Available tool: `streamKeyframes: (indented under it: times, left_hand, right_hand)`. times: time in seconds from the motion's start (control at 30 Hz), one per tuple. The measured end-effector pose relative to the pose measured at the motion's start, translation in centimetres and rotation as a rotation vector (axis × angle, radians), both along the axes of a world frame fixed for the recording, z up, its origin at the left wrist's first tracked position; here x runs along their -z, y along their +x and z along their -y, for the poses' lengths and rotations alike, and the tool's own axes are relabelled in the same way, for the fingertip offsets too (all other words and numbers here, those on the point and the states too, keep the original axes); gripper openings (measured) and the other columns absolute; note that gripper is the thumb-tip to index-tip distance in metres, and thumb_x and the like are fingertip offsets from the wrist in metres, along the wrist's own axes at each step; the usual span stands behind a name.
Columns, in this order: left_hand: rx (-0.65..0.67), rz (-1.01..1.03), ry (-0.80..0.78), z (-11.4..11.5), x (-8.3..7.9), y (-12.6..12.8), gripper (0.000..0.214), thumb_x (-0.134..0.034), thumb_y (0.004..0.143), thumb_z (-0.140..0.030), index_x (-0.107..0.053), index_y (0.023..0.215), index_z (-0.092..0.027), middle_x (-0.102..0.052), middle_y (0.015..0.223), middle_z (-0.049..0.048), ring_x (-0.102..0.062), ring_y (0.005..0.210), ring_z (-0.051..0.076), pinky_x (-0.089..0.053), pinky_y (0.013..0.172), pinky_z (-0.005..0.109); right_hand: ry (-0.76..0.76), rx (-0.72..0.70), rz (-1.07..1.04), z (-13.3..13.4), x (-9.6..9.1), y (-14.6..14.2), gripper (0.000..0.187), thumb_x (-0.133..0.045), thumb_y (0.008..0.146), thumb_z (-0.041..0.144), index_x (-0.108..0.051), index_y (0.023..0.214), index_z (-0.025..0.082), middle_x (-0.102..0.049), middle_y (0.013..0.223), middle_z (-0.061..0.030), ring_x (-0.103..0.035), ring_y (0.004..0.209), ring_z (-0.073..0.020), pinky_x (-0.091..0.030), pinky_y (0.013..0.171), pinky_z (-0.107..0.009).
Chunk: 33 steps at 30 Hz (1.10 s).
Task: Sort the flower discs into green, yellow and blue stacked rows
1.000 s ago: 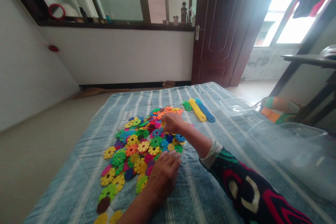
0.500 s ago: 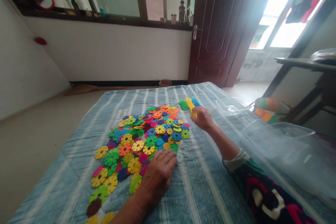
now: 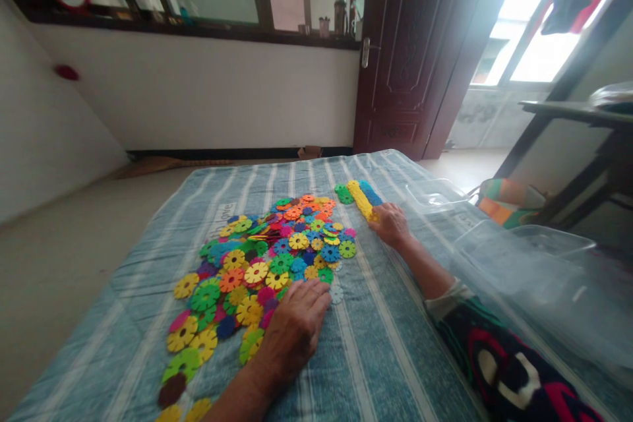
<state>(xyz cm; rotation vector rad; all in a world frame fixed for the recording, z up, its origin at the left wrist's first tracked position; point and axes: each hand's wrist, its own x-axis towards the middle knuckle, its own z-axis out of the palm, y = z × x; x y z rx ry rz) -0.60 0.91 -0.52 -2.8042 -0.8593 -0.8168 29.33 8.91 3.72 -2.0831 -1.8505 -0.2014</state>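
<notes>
A large spread of flat snowflake-shaped plastic discs in many colours lies on a blue striped bedspread. My left hand rests flat on the pile's lower right edge, fingers together, holding nothing. Beyond the pile lie joined rows of discs: green, yellow and blue. My right hand is at the near end of the yellow row, its fingertips pinching a yellow disc against it. The hand partly hides that disc.
A transparent plastic box and a shallow transparent tray sit on the bedspread's right side. A striped cushion lies beyond them. A dark door stands ahead, and a broom lies along the far wall.
My right hand has moved from above the pile, out to the right, to the near end of the yellow row, carrying a yellow disc. My left hand has stayed in place.
</notes>
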Motion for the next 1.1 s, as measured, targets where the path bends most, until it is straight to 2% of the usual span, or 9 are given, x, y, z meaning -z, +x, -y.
streamKeyframes:
  times: [0.27, 0.37, 0.6, 0.83, 1.1]
  left_hand:
    - [0.02, -0.021, -0.023, 0.3, -1.4, 0.2, 0.029, -0.047, 0.088, -0.007, -0.066, 0.108, -0.019, -0.072, 0.116, 0.0074, -0.063, 0.113, 0.024, -0.046, 0.101, 0.046]
    - [0.011, -0.032, -0.033, 0.4, -1.6, 0.1, 0.029, -0.049, 0.087, -0.007, -0.066, 0.108, -0.019, -0.071, 0.117, 0.008, -0.062, 0.113, 0.024, -0.046, 0.101, 0.047]
    - [0.0, -0.049, -0.041, 0.3, -0.7, 0.3, 0.03, -0.049, 0.086, -0.007, -0.067, 0.109, -0.018, -0.071, 0.116, 0.0098, -0.061, 0.116, 0.024, -0.045, 0.102, 0.047]
    - [0.01, -0.071, -0.068, 0.9, -2.3, 0.5, 0.028, -0.049, 0.089, -0.009, -0.067, 0.109, -0.017, -0.071, 0.116, 0.0103, -0.062, 0.112, 0.025, -0.047, 0.101, 0.048]
    - [0.013, -0.082, -0.097, 1.5, -3.1, 0.6, 0.025, -0.05, 0.09, -0.01, -0.067, 0.107, -0.017, -0.071, 0.114, 0.0103, -0.061, 0.112, 0.024, -0.047, 0.1, 0.044]
  right_hand:
    - [0.016, -0.003, -0.015, -0.2, 0.7, 0.2, 0.034, -0.062, 0.087, 0.031, -0.067, 0.118, 0.019, -0.066, 0.118, -0.0103, -0.054, 0.114, -0.0265, -0.037, 0.096, -0.036]
    - [0.06, -0.032, -0.016, 0.2, 0.6, -0.1, 0.031, -0.063, 0.088, 0.031, -0.068, 0.116, 0.019, -0.067, 0.115, -0.0104, -0.054, 0.112, -0.0267, -0.038, 0.096, -0.036]
    - [0.121, -0.271, -0.049, 1.3, -0.1, -3.7, 0.015, -0.062, 0.091, 0.029, -0.073, 0.097, 0.02, -0.069, 0.102, -0.0095, -0.058, 0.105, -0.0239, -0.04, 0.094, -0.035]
    - [0.068, -0.438, -0.05, 2.3, -0.3, -6.2, 0.017, -0.056, 0.094, 0.024, -0.073, 0.095, 0.02, -0.068, 0.097, -0.007, -0.058, 0.098, -0.0196, -0.042, 0.09, -0.03]
    - [0.141, -0.544, -0.103, 2.3, 0.4, -7.4, 0.016, -0.057, 0.093, 0.021, -0.073, 0.091, 0.018, -0.068, 0.095, -0.0089, -0.059, 0.096, -0.0206, -0.043, 0.091, -0.033]
